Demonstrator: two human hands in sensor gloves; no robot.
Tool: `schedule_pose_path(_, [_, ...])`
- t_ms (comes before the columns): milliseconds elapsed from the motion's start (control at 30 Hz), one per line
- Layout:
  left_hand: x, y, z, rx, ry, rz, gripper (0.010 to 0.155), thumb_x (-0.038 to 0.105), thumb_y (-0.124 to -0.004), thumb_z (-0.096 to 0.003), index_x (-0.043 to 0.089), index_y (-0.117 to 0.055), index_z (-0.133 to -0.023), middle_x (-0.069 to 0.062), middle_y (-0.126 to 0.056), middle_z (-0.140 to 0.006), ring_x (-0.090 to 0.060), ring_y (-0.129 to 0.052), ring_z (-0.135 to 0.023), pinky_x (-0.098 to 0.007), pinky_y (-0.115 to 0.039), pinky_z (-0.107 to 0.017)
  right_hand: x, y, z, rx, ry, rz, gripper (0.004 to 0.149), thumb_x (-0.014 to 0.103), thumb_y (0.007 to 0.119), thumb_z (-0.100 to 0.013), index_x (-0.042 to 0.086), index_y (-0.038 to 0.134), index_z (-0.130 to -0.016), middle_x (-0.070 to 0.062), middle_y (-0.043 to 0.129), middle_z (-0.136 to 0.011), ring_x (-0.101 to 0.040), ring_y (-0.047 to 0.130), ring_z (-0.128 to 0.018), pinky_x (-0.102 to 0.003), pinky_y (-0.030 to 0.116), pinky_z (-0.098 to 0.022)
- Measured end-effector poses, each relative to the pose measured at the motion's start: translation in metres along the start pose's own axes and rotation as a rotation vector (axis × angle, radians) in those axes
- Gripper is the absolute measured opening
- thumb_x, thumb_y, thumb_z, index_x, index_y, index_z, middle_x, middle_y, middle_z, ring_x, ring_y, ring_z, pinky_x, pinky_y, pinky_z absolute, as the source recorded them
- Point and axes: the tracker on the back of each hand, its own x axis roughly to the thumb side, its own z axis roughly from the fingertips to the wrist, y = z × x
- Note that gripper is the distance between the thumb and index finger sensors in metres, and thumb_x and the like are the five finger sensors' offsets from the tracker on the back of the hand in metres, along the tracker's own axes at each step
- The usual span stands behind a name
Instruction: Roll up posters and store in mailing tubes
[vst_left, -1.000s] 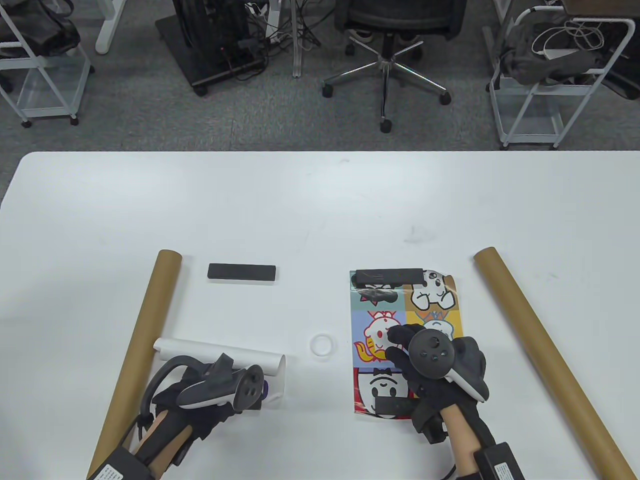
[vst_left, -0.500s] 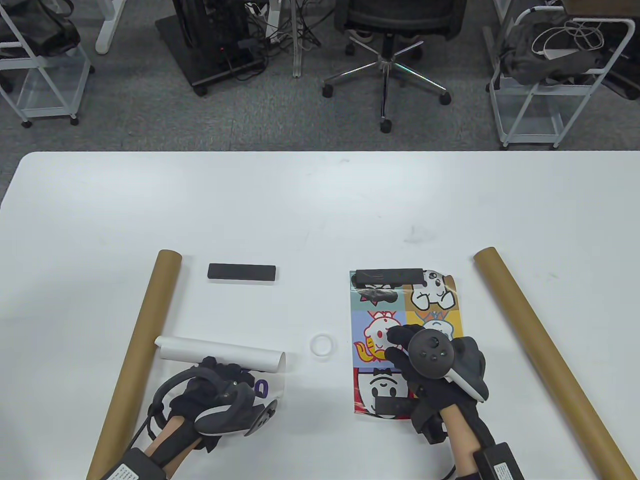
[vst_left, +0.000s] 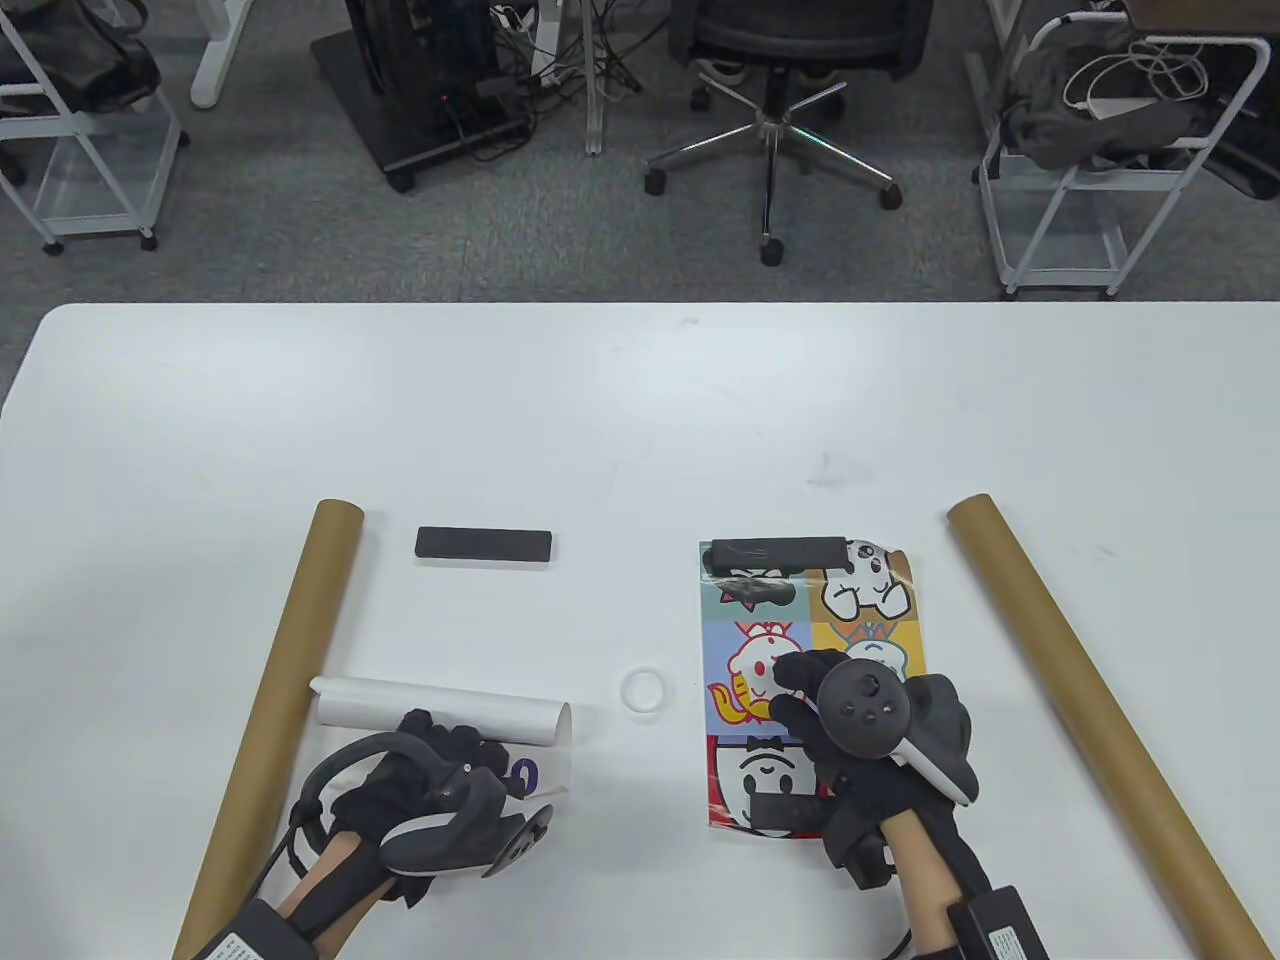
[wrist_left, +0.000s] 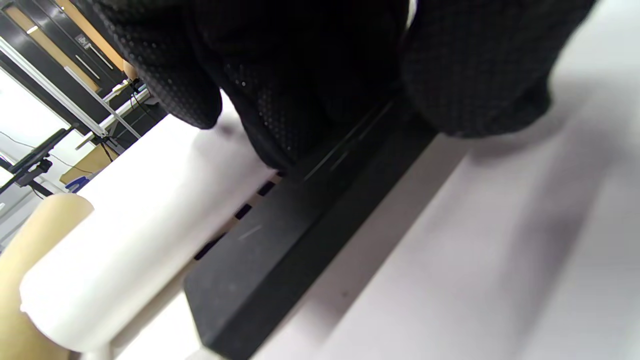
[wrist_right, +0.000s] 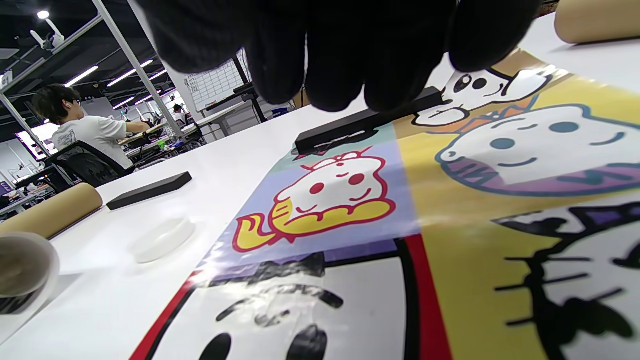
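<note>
Your left hand is resting its fingers on the partly rolled white poster and the black weight bar beside it, gripping nothing. Your right hand is lying flat on the colourful cartoon poster, fingers relaxed. Brown mailing tubes are lying at either side.

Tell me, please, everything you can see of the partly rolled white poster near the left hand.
The white poster looks like glossy paper, most of it rolled into a loose tube lying crosswise on the table, printed side inward. Its unrolled near end lies flat and shows a purple mark. Its left end is at the left cardboard tube; I cannot tell if they touch. A black bar lies on the flat end beside the roll, with the left hand on it.
</note>
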Motion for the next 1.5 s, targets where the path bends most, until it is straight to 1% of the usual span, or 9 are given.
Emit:
schedule_pose_path(233, [-0.011,0.011,0.006,0.003,0.014,0.015,0.070,0.053,-0.084,-0.0360,0.034,-0.067,-0.102,0.009,-0.087,-0.098,-0.012,-0.101,-0.083,-0.046,-0.077,-0.077,0.001,0.000,0.000,-0.001,-0.004,0.003,0.054,0.036,0.068,-0.051,0.011,0.067,-0.099,-0.022,0.072,-0.104,-0.053,0.072,-0.090,-0.073,0.055,-0.067])
schedule_pose_path(567, [-0.009,0.013,0.013,-0.013,-0.001,0.008,0.070,0.054,-0.084,-0.0360,0.034,-0.068,-0.101,0.009,-0.088,-0.097,-0.012,-0.102,-0.082,-0.046,-0.078,-0.077,0.001,0.000,0.000,0.000,-0.003,0.003,0.054,0.036,0.068,-0.051,0.011,0.067,-0.099,-0.022,0.072,-0.104,-0.053,0.072,-0.090,-0.073,0.055,-0.067])
schedule_pose_path(867, [0.002,0.002,0.001,-0.035,-0.026,0.000,0.070,0.054,-0.084,-0.0359,0.034,-0.068,-0.101,0.009,-0.088,-0.097,-0.012,-0.102,-0.082,-0.046,-0.078,-0.077,0.001,0.000,0.000,0.002,-0.001,0.001,0.054,0.036,0.068,-0.051,0.011,0.067,-0.099,-0.022,0.072,-0.104,-0.053,0.072,-0.090,-0.073,0.055,-0.067])
schedule_pose_path(1033, [0.005,-0.006,-0.007,-0.030,-0.013,-0.008,0.071,0.053,-0.084,-0.0360,0.034,-0.067,-0.102,0.009,-0.087,-0.097,-0.012,-0.101,-0.083,-0.046,-0.077,-0.077,0.001,0.000,0.000,0.003,0.001,0.000,0.054,0.036,0.068,-0.051,0.011,0.067,-0.099,-0.022,0.071,-0.104,-0.053,0.072,-0.090,-0.073,0.055,-0.067])
schedule_pose_path(1133, [0.007,-0.012,-0.010,-0.046,-0.021,0.004,0.071,0.053,-0.084,-0.0360,0.034,-0.067,-0.102,0.009,-0.087,-0.097,-0.012,-0.101,-0.083,-0.046,-0.077,-0.077,0.001,0.000,0.000,0.002,-0.001,0.000,0.054,0.036,0.068,-0.051,0.011,0.067,-0.099,-0.022,0.072,-0.104,-0.053,0.072,-0.090,-0.073,0.055,-0.067])
schedule_pose_path(1267, [0.011,-0.018,-0.013,-0.038,-0.013,-0.024,0.071,0.054,-0.083,-0.0349,0.035,-0.065,-0.101,0.010,-0.086,-0.097,-0.011,-0.101,-0.083,-0.044,-0.078,-0.077,0.001,0.000,0.000,0.006,-0.005,-0.003,0.055,0.036,0.068,-0.051,0.011,0.067,-0.099,-0.022,0.071,-0.104,-0.053,0.072,-0.090,-0.073,0.055,-0.067])
schedule_pose_path(1367, [0.007,-0.014,-0.011,-0.041,-0.007,-0.011,0.071,0.054,-0.084,-0.0350,0.037,-0.065,-0.101,0.011,-0.085,-0.100,-0.012,-0.099,-0.087,-0.045,-0.076,-0.078,0.001,0.000,0.000,0.007,-0.006,-0.003,0.054,0.036,0.068,-0.051,0.011,0.067,-0.099,-0.022,0.071,-0.104,-0.053,0.072,-0.090,-0.073,0.055,-0.067])
schedule_pose_path(1400, [0.003,-0.009,-0.009,-0.019,0.005,0.004,0.071,0.054,-0.083,-0.0352,0.038,-0.065,-0.102,0.011,-0.084,-0.101,-0.012,-0.098,-0.088,-0.045,-0.076,-0.078,0.001,0.000,0.000,0.006,-0.004,-0.002,0.054,0.036,0.068,-0.051,0.011,0.067,-0.099,-0.022,0.071,-0.104,-0.053,0.072,-0.090,-0.073,0.055,-0.067])
schedule_pose_path(1500, [-0.011,0.000,-0.003,0.003,0.046,0.058,0.068,0.052,-0.080,-0.0383,0.037,-0.065,-0.102,0.011,-0.084,-0.101,-0.013,-0.098,-0.089,-0.046,-0.075,-0.078,0.001,0.000,0.000,0.004,-0.007,-0.003,0.054,0.036,0.068,-0.051,0.011,0.067,-0.099,-0.022,0.072,-0.104,-0.053,0.072,-0.090,-0.073,0.055,-0.067])
